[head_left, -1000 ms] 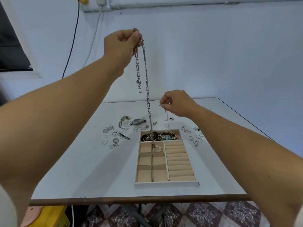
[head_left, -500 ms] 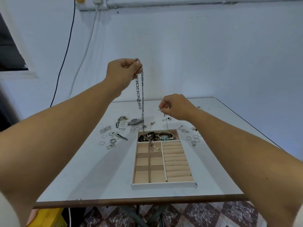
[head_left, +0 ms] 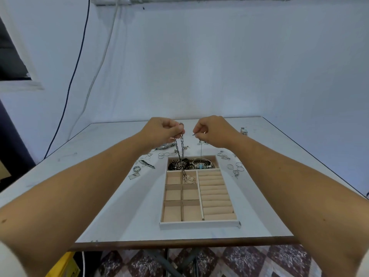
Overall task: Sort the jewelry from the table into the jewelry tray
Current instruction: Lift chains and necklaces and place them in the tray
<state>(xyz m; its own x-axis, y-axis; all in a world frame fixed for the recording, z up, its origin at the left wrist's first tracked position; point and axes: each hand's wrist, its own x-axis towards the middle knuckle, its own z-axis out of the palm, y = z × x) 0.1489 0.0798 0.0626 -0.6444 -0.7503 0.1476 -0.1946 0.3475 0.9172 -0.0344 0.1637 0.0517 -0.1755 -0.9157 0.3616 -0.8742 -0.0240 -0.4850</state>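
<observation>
My left hand (head_left: pixel 162 129) pinches a chunky silver chain necklace (head_left: pixel 181 147), whose doubled strand hangs down into the far compartment of the jewelry tray (head_left: pixel 199 224). My right hand (head_left: pixel 212 129) pinches a thin chain (head_left: pixel 200 150) that also hangs down to that compartment. The far compartment (head_left: pixel 192 163) holds a tangle of dark chains and bracelets, one with a turquoise bead. A small pale piece (head_left: pixel 188 178) lies in a square cell just below. The other cells and ring rolls are bare.
Loose rings, earrings and pendants lie on the white table (head_left: pixel 99 196) left (head_left: pixel 146 163) and right (head_left: pixel 233 166) of the tray. A watch (head_left: pixel 166 145) sits behind my left hand. A small object (head_left: pixel 244 131) lies far right. A wall stands behind the table.
My left hand has come down from high above the table to just over the tray, lowering the chunky chain into the far compartment. My right hand has stayed near its place.
</observation>
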